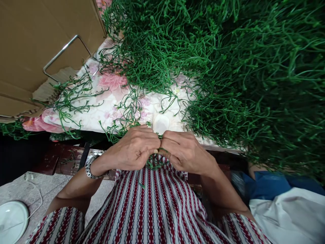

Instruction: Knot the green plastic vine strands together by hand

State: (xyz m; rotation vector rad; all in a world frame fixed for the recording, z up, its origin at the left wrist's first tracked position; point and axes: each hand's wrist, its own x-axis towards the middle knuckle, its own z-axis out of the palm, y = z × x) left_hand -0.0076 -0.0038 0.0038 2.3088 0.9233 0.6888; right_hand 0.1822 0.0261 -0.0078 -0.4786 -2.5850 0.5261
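My left hand and my right hand meet knuckle to knuckle in front of my striped shirt, just off the table's near edge. Both are closed, fingertips pinched on a thin green plastic stem that shows between the thumbs; most of it is hidden by the fingers. Green sprigs hang below the hands against the shirt. Just beyond the hands lies a small white round piece on the flowered cloth. Loose green stems are scattered left of it.
A big heap of green plastic stems covers the table's far and right side. At the left stands a cardboard box beside a bent metal rod. A white round object is at lower left, white fabric at lower right.
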